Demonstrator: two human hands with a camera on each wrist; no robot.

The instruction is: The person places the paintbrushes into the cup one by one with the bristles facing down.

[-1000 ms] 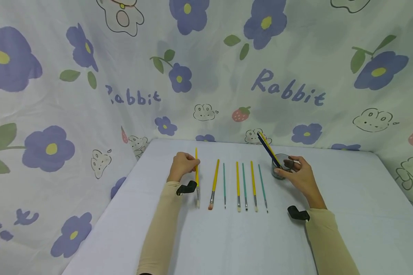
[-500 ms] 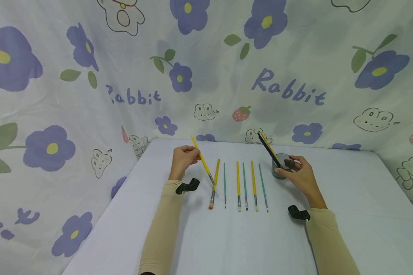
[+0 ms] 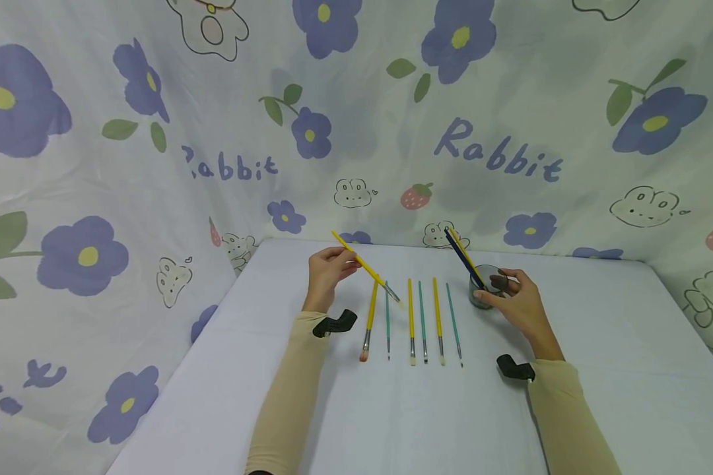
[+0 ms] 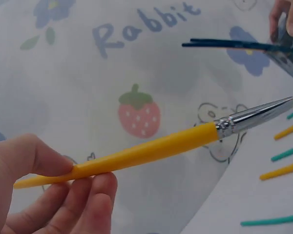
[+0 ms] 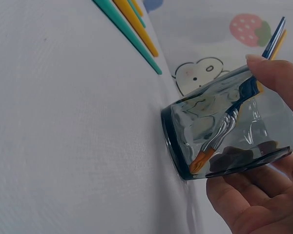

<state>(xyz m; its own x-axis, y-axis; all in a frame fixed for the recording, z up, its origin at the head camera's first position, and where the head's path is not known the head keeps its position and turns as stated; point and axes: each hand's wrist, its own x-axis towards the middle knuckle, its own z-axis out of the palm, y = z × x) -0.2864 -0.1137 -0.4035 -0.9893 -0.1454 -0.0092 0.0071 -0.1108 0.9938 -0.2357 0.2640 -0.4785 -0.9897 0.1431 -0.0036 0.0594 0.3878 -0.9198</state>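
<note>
Left hand [image 3: 328, 272] — mid-frame, pointing right — pinches a yellow brush [image 3: 370, 270] slanting to lower right. Right hand [image 3: 523, 307], right of centre, grips a glass [image 5: 205, 122].

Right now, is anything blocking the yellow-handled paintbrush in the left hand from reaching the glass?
Nothing visible blocks the gap between the yellow-handled paintbrush and the glass; the row of paintbrushes lies lower, on the white tabletop. The paintbrushes in the glass lean toward the left hand and might crowd the opening.
</note>
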